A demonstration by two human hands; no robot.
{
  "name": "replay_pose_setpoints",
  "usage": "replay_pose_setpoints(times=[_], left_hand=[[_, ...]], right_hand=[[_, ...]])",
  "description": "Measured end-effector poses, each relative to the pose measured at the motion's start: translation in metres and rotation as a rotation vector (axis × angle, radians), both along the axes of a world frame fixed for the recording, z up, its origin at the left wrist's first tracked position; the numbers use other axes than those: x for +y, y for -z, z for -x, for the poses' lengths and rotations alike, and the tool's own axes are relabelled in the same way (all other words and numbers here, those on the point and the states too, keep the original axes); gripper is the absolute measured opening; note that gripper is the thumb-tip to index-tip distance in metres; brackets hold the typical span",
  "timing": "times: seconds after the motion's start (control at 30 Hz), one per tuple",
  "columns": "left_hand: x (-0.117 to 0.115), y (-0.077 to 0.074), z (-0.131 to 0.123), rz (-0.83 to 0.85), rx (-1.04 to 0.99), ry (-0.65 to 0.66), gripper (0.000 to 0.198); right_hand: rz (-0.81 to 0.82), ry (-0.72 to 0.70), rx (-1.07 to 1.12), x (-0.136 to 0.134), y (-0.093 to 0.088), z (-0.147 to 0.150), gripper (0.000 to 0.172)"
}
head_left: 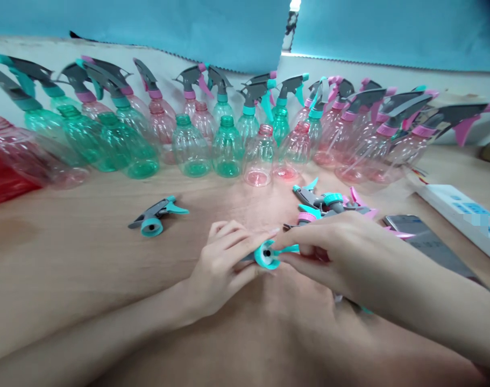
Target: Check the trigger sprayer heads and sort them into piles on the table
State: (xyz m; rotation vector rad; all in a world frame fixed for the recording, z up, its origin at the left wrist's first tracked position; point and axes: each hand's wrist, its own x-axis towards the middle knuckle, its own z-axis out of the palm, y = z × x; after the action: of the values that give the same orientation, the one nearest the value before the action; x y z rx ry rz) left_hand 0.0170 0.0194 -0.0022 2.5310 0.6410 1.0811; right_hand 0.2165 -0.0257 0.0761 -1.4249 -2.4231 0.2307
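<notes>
My left hand (222,263) and my right hand (333,250) meet at the middle of the wooden table (87,269), both closed around a grey and teal spray trigger head (266,254). Its round teal collar faces me and the thumb and fingers of each hand pinch it from either side. Just behind my right hand lies a small heap of trigger heads (329,205) in teal and pink. One more teal trigger head (156,216) lies alone to the left.
Along the back stand several clear green bottles (127,145) and pink bottles (261,156), some capped with triggers, some uncapped. A phone (426,242) and a white power strip (462,212) lie at the right. Red plastic bags (11,161) sit at far left.
</notes>
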Motion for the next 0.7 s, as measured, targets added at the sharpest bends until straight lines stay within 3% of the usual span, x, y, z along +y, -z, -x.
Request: replay_pose_setpoints(times=[0.2,0.47,0.57,0.7], left_hand=[[-0.001,0.003,0.002,-0.025,-0.01,-0.01,0.027],[-0.005,0.0,0.008,0.024,-0.051,-0.141,0.033],[-0.009,-0.003,0.023,-0.007,-0.001,-0.196,0.028],[-0.012,-0.003,0.058,-0.087,0.083,-0.353,0.029]], right_hand=[[0.101,-0.042,0.024,0.0,0.0,0.008,0.019],[-0.023,-0.055,0.05,0.008,0.018,0.016,0.023],[-0.025,-0.099,-0.011,0.007,0.015,0.011,0.022],[-0.048,-0.01,-0.039,0.007,0.004,0.001,0.019]])
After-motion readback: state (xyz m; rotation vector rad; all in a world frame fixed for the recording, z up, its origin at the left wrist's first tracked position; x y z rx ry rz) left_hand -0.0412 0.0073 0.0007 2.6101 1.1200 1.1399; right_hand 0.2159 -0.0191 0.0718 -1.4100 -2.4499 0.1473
